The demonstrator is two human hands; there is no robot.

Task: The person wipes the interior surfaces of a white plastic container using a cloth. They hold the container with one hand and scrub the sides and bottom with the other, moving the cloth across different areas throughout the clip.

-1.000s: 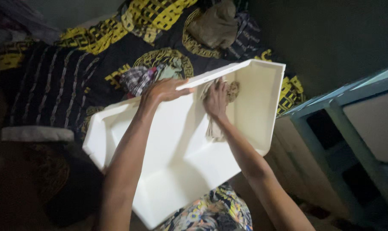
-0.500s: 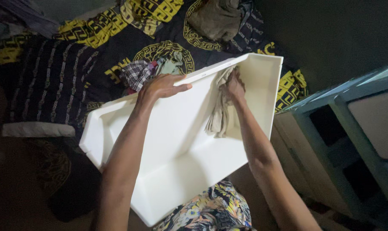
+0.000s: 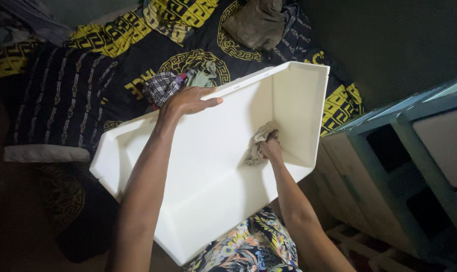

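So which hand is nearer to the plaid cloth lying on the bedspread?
Left. The left hand grips the white bin's top rim right beside the plaid cloth; the right hand is inside the bin, holding a beige rag.

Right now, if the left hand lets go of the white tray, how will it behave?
The tray looks rigid and probably light: the left hand steadies it by one rim. Tilted on the lap, it would likely tip or slide while the right hand pushes the cloth.
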